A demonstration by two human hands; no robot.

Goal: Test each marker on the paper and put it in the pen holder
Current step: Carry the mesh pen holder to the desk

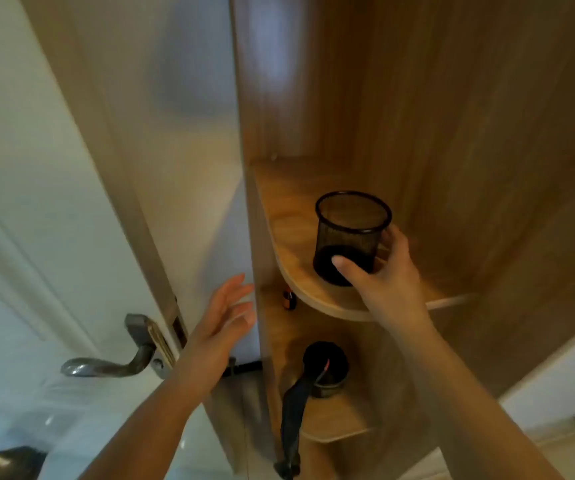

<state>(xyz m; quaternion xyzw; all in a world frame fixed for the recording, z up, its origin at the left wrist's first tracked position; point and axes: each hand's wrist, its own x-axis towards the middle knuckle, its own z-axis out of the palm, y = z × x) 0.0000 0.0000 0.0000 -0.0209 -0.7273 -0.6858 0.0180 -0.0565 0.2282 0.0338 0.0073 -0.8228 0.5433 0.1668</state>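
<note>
A black mesh pen holder [351,237] is seen standing upright on a curved wooden shelf [313,292] inside a tall wooden unit. It is grasped by the right hand [383,271], the thumb laid across its lower front and the fingers curled round its far side. The left hand [223,323] is held released, fingers straight and spread, at the front edge of the unit's side panel [254,237]; whether it touches the panel cannot be told. On the lower shelf [334,427] a dark round container [325,367] is seen, with a dark strap [291,417] hanging over the shelf edge. A white door [36,202] with a metal handle [106,365] is seen at the left.
</note>
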